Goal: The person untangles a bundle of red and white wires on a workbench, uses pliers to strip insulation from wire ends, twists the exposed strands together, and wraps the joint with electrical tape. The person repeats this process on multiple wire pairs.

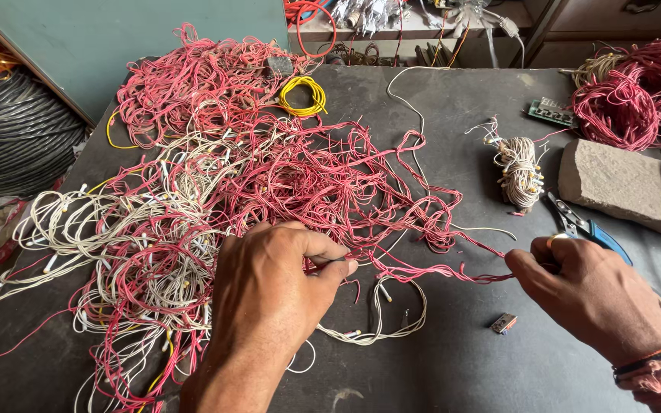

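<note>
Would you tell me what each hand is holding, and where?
Both pinch red wire: left hand where it leaves the tangle, right hand at its free end.

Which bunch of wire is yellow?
The small yellow coil at the table's far side, beside the red tangle. The other bunches are red or white.

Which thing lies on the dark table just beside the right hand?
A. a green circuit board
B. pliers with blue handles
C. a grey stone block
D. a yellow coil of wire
B: the pliers with blue handles lie right next to the right hand, while that hand and the left hand stretch a red wire between them.
</note>
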Demonstrator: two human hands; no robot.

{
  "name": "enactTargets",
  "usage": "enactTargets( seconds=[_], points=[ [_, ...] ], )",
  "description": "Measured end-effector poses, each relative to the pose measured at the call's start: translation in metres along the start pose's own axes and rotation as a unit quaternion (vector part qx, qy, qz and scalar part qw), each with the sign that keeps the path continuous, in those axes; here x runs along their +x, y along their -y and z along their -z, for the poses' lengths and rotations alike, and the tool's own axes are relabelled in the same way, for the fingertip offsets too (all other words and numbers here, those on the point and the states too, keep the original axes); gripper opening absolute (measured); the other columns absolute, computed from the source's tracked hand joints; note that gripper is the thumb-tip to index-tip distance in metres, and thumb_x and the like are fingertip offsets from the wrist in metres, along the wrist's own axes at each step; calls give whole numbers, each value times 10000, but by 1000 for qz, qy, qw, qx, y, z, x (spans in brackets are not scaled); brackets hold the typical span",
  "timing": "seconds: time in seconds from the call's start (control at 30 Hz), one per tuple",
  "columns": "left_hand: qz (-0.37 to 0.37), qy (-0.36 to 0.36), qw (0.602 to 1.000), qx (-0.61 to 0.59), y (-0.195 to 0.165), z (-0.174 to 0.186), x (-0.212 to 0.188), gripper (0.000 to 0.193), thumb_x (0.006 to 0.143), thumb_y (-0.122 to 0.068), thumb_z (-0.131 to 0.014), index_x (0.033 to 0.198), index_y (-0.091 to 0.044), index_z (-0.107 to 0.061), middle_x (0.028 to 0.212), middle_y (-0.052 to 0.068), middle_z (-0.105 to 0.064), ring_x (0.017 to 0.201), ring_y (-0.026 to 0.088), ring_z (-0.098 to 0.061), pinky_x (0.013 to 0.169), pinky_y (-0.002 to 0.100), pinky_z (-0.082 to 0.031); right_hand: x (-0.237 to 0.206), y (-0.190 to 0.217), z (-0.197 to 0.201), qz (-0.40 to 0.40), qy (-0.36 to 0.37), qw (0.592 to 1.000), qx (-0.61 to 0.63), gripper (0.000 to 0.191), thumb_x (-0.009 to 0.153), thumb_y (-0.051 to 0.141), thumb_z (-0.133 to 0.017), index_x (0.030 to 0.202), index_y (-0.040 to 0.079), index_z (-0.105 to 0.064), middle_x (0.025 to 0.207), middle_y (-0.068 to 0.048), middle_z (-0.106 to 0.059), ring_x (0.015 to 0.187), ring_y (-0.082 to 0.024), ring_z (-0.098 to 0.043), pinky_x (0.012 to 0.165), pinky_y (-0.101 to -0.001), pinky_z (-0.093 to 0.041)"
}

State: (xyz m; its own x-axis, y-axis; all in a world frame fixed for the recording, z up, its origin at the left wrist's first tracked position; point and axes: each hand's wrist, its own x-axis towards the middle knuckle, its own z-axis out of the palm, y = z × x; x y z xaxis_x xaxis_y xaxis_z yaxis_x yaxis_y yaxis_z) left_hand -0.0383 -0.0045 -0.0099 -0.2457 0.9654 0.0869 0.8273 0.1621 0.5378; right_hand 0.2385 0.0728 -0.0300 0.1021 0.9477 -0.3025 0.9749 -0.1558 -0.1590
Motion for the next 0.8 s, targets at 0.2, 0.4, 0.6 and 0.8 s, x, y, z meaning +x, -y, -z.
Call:
enactTargets(
  seconds=[0.2,0.4,0.6,0.8],
  points=[
    [-7,1,1000,20,0,3,-1,161,704,-383,-893,771,-247,-840,833,-32,-764,854,240,-688,798,433,-452,5,-8,-3,27,-14,1000,0,525,973,471,-610,811,-22,-685,626,-202,-563,564,-313,-532,612,-418,-473],
    [67,107,990,67,7,9,-2,215,720,-450,-893,886,-328,-831,927,-72,-768,977,185,-682,923,413,-436,16,-23,-17,84,-9,988,128,424,992,403,-583,930,9,-728,690,-127,-640,596,-238,-566,610,-396,-491],
    [-209,97,972,-51,13,17,-23,824,662,-525,-858,1330,-91,-648,1292,135,-668,1281,331,-522,1049,512,-359,9,-14,-39,114,200,870,437,279,964,295,-565,987,67,-723,773,25,-650,673,-136,-572,614,-306,-469],
    [-75,275,953,-97,-29,-17,-28,686,861,-697,-701,1212,-108,-678,1211,134,-680,1225,319,-567,976,499,-426,-20,15,-33,74,361,761,533,480,1025,443,-469,936,27,-692,698,-8,-527,581,-115,-370,522,-284,-308]
  ],
)
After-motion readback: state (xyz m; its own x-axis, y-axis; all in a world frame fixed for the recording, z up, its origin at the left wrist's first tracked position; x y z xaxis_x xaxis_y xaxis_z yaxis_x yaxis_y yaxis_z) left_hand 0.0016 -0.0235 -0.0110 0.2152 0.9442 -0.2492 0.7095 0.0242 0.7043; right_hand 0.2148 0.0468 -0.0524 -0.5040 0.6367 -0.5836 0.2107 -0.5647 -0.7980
